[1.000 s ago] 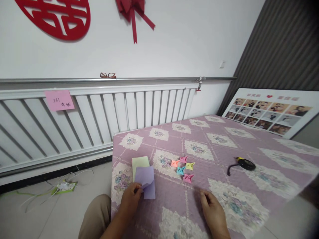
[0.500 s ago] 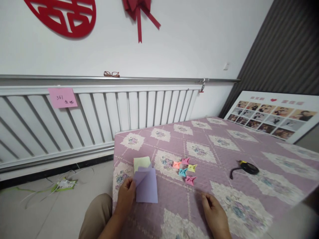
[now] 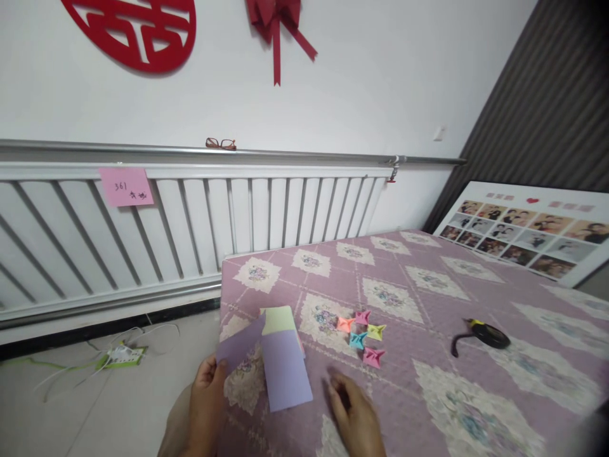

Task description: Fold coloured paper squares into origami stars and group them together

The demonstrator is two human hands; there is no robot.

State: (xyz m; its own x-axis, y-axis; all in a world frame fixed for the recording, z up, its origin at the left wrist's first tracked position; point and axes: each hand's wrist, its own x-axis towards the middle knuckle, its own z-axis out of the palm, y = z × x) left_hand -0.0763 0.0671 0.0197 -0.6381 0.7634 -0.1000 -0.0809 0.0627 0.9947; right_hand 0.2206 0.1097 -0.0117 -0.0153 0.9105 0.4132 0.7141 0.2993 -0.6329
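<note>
A purple paper sheet (image 3: 242,343) is pinched at its lower corner in my left hand (image 3: 208,387), over the left edge of the bed cover. Beside it lies another purple sheet (image 3: 287,371), partly covering a pale yellow paper (image 3: 279,319). My right hand (image 3: 353,409) rests low over the cover, right of the purple sheet, its fingers curled with a gap between thumb and forefinger and nothing between them. Beyond it sit several small folded paper pieces, among them a blue one (image 3: 358,340), a yellow one (image 3: 375,331) and a pink one (image 3: 373,357).
A black and yellow tape measure (image 3: 490,335) with a strap lies at the right. Behind the floral bed cover (image 3: 333,273) stand a white radiator (image 3: 257,209) and a photo board (image 3: 528,231). Cables and a power strip (image 3: 122,357) are on the floor.
My left hand has moved left, drawing one purple sheet away from the other. My right hand has shifted left toward the papers. The camera view has turned slightly.
</note>
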